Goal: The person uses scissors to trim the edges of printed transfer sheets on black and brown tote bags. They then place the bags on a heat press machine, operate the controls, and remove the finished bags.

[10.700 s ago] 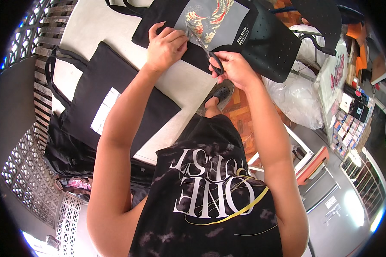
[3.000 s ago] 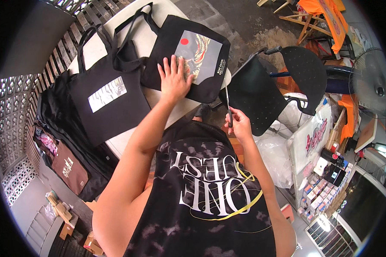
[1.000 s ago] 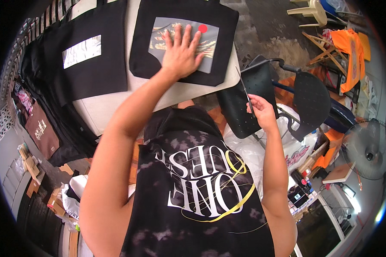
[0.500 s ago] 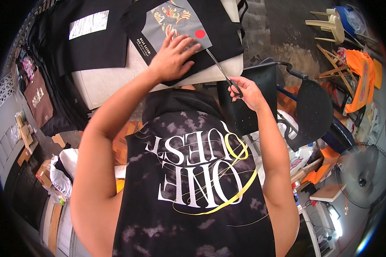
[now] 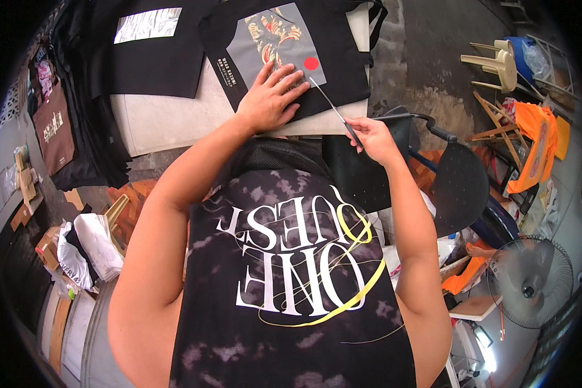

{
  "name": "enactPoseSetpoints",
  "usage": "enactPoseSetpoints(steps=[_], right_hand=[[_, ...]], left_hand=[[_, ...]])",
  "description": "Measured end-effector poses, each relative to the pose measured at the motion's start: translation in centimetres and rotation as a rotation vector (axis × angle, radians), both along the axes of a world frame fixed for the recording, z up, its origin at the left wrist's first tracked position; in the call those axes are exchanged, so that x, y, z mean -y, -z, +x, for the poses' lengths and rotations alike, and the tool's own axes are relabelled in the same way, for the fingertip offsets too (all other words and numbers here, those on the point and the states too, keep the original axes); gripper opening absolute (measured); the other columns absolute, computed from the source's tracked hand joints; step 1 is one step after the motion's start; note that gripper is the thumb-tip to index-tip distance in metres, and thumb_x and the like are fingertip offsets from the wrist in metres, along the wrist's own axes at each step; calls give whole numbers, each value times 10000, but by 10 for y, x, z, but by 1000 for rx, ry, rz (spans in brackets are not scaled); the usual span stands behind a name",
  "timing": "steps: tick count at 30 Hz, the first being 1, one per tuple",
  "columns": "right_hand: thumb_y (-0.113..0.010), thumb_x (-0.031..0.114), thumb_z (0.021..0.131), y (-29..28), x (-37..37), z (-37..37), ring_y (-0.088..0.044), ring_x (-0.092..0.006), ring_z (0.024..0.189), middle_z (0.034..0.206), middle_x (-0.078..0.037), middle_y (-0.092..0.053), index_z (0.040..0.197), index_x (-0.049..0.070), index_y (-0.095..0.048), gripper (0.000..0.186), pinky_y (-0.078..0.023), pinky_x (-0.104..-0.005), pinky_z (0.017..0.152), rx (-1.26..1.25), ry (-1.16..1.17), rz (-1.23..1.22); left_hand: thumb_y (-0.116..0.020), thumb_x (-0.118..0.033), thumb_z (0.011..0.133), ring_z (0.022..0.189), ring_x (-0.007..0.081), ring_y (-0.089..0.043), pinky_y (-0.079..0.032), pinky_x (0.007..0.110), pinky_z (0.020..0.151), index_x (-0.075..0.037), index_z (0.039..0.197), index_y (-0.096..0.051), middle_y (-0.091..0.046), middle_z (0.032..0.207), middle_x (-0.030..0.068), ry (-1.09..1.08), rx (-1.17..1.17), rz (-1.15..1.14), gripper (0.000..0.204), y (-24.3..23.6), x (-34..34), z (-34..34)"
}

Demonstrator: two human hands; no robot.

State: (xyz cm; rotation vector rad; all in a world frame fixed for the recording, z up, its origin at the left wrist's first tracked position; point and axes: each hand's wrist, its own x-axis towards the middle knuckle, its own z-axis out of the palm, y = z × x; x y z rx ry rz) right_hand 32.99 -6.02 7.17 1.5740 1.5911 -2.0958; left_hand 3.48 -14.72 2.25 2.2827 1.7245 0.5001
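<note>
A black tote bag (image 5: pixel 346 48) with a grey printed patch (image 5: pixel 252 29) and red dot lies on the table. My left hand (image 5: pixel 271 100) rests on the patch's lower part and the black cloth, palm down, fingers apart. My right hand (image 5: pixel 368 136) grips scissors (image 5: pixel 336 113) by the dark handle near the table edge, their long blades pointing up-left onto the bag at the patch's lower edge. Another black bag (image 5: pixel 142 71) with a silvery white printed rectangle lies left of it.
The light table (image 5: pixel 152 126) has dark bags and a brown bag (image 5: pixel 55 142) at its left. A perforated black press (image 5: pixel 452 187) stands by my right arm. Beyond it are a beige stool (image 5: pixel 501 68), orange cloth (image 5: pixel 530 152) and a fan (image 5: pixel 530 281).
The printed bag has turned round, bringing the red dot lower right. The scissors have moved up-left onto the bag, and my left hand has shifted slightly down.
</note>
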Motion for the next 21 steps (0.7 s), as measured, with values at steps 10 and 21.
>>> enactPoseSetpoints(steps=[10, 21], right_hand=[[-599, 88, 1000, -3, -5, -55, -586, -59, 684, 901, -4, -685, 1295, 80, -671, 304, -486, -220, 547, 45, -13, 63], [-640, 76, 932, -38, -95, 21, -608, -86, 677, 822, -16, -669, 1199, 70, -715, 278, -476, -233, 554, 51, -186, -114]], left_hand=[[-647, -316, 894, 1433, 255, -381, -204, 537, 1227, -187, 1404, -556, -518, 1441, 49, -2, -3, 15, 534, -4, 3, -6], [-690, -275, 861, 1452, 299, -352, -177, 569, 1232, -185, 1428, -526, -472, 1473, 79, 231, 19, -113, 597, -14, 27, -50]])
